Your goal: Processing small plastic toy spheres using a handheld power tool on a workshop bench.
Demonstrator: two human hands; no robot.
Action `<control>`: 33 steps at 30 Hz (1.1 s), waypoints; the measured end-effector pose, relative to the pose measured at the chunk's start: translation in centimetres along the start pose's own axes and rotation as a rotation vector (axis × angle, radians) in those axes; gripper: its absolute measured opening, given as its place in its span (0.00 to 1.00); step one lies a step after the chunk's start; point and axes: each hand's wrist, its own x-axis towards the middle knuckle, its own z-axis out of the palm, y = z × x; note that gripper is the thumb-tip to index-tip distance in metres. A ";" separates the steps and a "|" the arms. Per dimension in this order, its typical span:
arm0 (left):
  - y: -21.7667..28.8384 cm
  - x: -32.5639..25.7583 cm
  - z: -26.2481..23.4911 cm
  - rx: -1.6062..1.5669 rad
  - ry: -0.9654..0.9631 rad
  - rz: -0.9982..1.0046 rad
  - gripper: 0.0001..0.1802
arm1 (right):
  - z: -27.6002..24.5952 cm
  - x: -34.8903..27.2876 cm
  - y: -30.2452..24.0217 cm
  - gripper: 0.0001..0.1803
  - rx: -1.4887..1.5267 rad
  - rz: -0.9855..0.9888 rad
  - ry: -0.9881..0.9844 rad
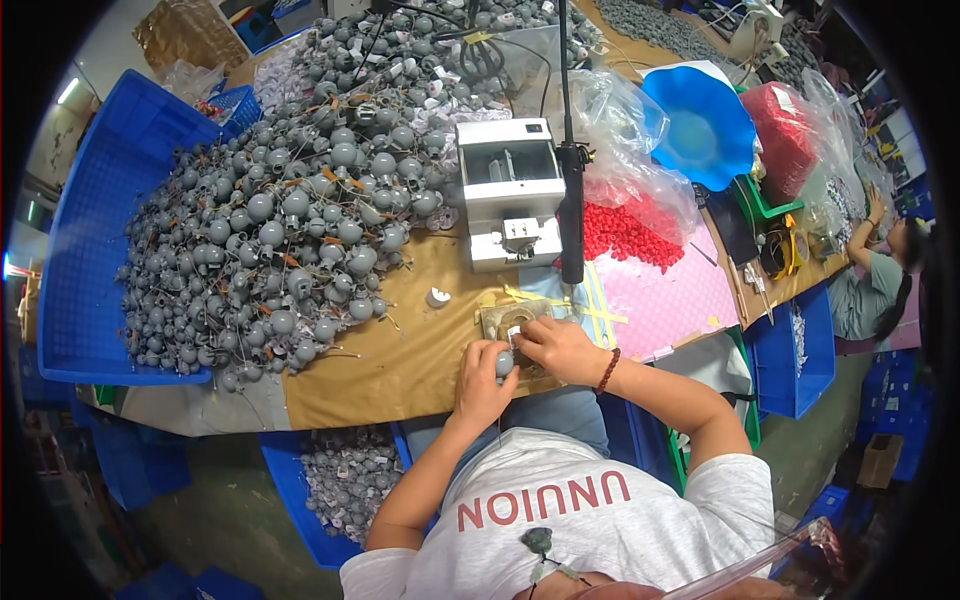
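Note:
My left hand (485, 385) is closed around a grey ball-shaped part (503, 363) at the table's front edge. Pressed together, the fingers of my right hand (560, 348) pinch a small white piece (514, 336) right at the top of that ball. Whether the two are joined cannot be made out. Just beyond my fingers lies a small block with a round brown ring (514, 317), partly covered by my right hand. A loose white cap (438, 297) rests on the brown table cover to the left of it.
A large heap of grey ball parts with wires (270, 235) spills from a blue crate (90, 230) at left. Ahead stands a white machine (510, 195) beside a black pole (572, 210). Red pieces (625, 235) and a blue bowl (700, 125) lie right. Another person (870, 270) sits far right.

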 end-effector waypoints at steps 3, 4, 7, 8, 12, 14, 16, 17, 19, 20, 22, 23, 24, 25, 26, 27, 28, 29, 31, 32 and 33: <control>0.1 0.2 -0.3 0.034 0.020 -0.001 0.23 | -0.5 0.1 0.1 0.16 -0.024 -0.068 -0.047; 0.1 0.3 -0.3 0.044 0.018 0.001 0.23 | -0.5 0.1 0.1 0.16 -0.029 -0.080 -0.069; 0.3 0.4 -0.4 0.072 0.002 0.008 0.23 | -0.8 0.5 0.2 0.16 -0.038 -0.102 -0.133; 0.4 0.6 -0.4 0.078 -0.005 0.013 0.23 | -0.9 0.7 0.3 0.16 -0.042 -0.104 -0.154; 0.6 0.5 -0.2 0.082 -0.008 0.012 0.23 | -0.3 0.6 0.3 0.14 -0.126 -0.183 -0.198; 0.5 0.4 -0.1 0.077 0.002 0.010 0.23 | -0.2 0.6 0.4 0.12 -0.098 -0.175 -0.194; 0.4 0.4 0.0 0.067 0.013 0.011 0.23 | -0.5 1.0 0.8 0.11 -0.011 -0.115 -0.184; 0.5 0.3 0.0 0.063 0.016 0.009 0.23 | -0.7 1.1 0.7 0.10 0.008 -0.100 -0.180; 0.4 0.2 -0.1 0.055 0.013 0.004 0.23 | -0.5 0.9 0.1 0.09 -0.054 -0.115 -0.181; 0.4 0.2 -0.1 0.053 0.012 0.005 0.23 | -0.3 0.8 -0.2 0.09 -0.083 -0.118 -0.184; 0.3 0.1 -0.2 0.053 0.012 0.010 0.22 | -0.4 0.6 -0.4 0.09 -0.079 -0.108 -0.193; 0.3 0.1 -0.2 0.049 0.013 0.013 0.22 | -0.2 0.5 -0.1 0.09 -0.052 -0.092 -0.176; 0.4 0.3 -0.2 0.042 0.019 0.014 0.22 | 0.1 0.3 0.2 0.09 -0.023 -0.076 -0.158; 0.3 0.2 -0.2 0.034 0.017 0.010 0.22 | 0.4 0.1 0.5 0.09 0.006 -0.060 -0.142; 0.3 0.2 -0.3 0.029 0.018 0.007 0.23 | 0.5 0.2 0.6 0.09 0.035 -0.049 -0.115; 0.1 0.2 -0.4 0.023 0.011 -0.002 0.24 | 0.4 0.1 0.7 0.10 0.059 -0.020 -0.102; 0.0 0.1 -0.5 0.006 0.017 -0.007 0.25 | 0.4 0.0 0.7 0.10 0.085 0.012 -0.088; -0.1 0.2 -0.5 -0.013 0.026 -0.012 0.26 | 0.0 0.1 0.5 0.10 0.106 0.058 -0.090; -0.4 0.3 -0.6 -0.072 0.064 -0.026 0.28 | 0.0 0.2 0.3 0.12 0.141 0.119 -0.058; -0.5 0.2 -0.5 -0.100 0.075 -0.041 0.28 | 0.4 0.0 0.2 0.12 0.159 0.139 -0.025; -0.9 0.2 -0.3 -0.127 0.077 -0.068 0.29 | 0.6 -0.2 0.2 0.12 0.166 0.152 0.002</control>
